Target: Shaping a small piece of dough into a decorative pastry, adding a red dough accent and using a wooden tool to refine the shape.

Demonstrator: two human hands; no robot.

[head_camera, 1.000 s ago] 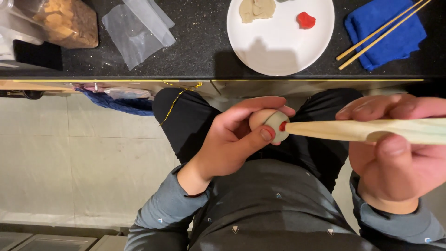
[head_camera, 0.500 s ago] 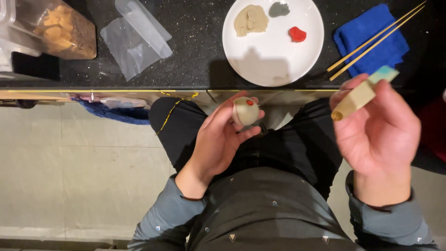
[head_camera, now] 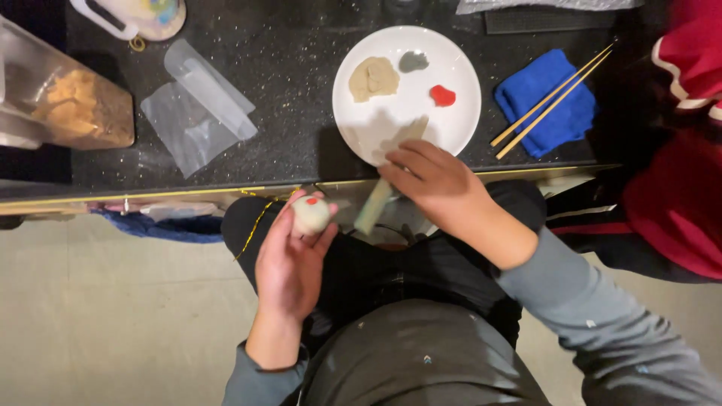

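**Dough ball marked with red, colours still waiting on the plate**

While the person sits over their lap at the edge of a dark speckled surface (head_camera: 286, 98), the left hand (head_camera: 289, 263) cups a small pale dough ball (head_camera: 310, 214) between thumb and curled fingers, its grip pressed around the ball and holding it just below the surface's edge. A small red dot already sits on the side of the ball. The right hand (head_camera: 436, 184) reaches forward to the near rim of the white plate (head_camera: 459, 124), its grip pinching a flat pale wooden shaping stick (head_camera: 376, 207) that slants from the lap up onto the plate.

Further out, the plate carries three dabs of dough: a beige piece (head_camera: 374, 77), a small grey piece (head_camera: 413, 61) and a red piece (head_camera: 443, 95), each apart from the others. To the right, a pair of wooden chopsticks (head_camera: 553, 98) lies across a folded blue cloth (head_camera: 545, 101). To the left, a crumpled clear plastic sheet (head_camera: 197, 105) lies on the surface, and beyond it stands a clear container (head_camera: 68, 105) with brownish contents.

Judging by the single red mark and the untouched look of the grey and beige dabs, the decorating appears only begun, with most of the colouring left to do.
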